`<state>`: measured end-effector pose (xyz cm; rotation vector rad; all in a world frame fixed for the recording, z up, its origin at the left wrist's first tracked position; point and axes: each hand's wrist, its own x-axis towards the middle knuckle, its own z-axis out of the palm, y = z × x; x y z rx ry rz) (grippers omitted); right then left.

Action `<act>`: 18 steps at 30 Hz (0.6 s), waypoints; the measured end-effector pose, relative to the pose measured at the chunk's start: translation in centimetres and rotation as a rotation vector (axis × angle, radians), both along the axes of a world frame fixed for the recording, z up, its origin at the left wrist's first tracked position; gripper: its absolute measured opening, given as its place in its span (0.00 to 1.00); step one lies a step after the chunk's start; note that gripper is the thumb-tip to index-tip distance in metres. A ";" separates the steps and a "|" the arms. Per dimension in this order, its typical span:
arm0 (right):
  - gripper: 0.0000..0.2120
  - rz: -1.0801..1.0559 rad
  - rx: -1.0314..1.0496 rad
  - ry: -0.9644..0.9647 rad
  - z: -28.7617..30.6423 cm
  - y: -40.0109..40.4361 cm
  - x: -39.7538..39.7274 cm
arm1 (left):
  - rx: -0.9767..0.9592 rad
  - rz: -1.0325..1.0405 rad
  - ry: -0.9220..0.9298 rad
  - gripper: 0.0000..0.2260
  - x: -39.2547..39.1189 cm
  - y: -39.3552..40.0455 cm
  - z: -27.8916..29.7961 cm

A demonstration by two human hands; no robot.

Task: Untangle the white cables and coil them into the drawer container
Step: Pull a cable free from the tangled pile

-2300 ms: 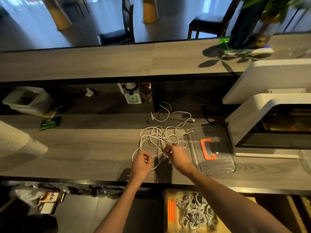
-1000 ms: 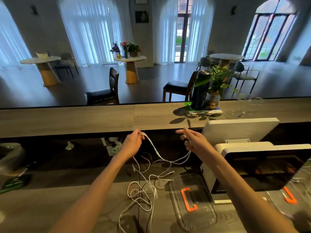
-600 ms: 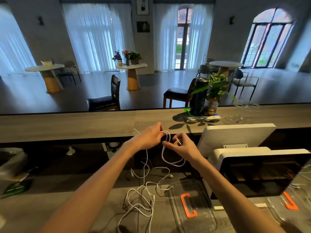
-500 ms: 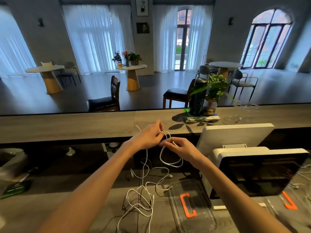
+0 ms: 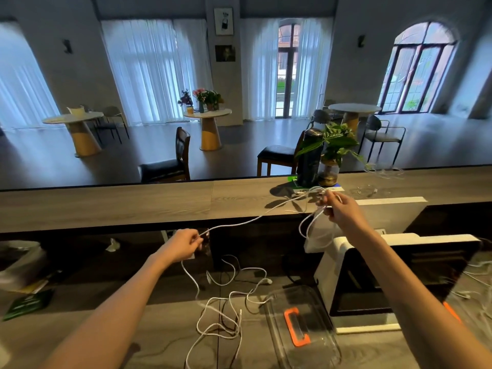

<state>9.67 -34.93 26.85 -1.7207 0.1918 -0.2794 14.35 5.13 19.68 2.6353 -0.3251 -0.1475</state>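
Head view. Risk: white cable (image 5: 247,221) stretched between hands, tail running into loose tangle (image 5: 223,307) on surface (image 5: 80,328), lower centre; harder pull could cinch knot or drag plugs off edge. Loops hanging from right hand (image 5: 339,209) may slip, undoing coil.

Left hand (image 5: 186,243), centre-left, low: grip pinching cable. Right hand, upper right, raised: grip curled round gathered loops. Arms spread wide. Clear lid, orange handle (image 5: 295,326), lower right. Drawer container not visible.
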 end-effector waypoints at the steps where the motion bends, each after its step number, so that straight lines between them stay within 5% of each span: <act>1: 0.16 -0.004 -0.006 -0.004 0.1 -0.1 -0.1 | -0.007 0.014 0.013 0.06 0.0 0.5 -0.2; 8: 0.15 0.100 -0.300 0.180 -1.1 1.8 -0.3 | -0.401 0.018 -0.009 0.07 -0.7 -3.4 4.9; 11: 0.28 0.143 -0.438 0.164 -1.1 4.0 -1.0 | -0.395 -0.131 -0.056 0.07 -1.1 -6.2 7.3; 14: 0.38 0.276 -0.558 -0.055 -0.7 5.9 -1.4 | -0.303 -0.235 -0.151 0.07 -1.9 -9.1 9.0; 18: 0.17 0.435 -0.639 -0.176 -0.1 7.1 -1.4 | -0.275 -0.318 -0.238 0.04 -2.7 -11.4 10.6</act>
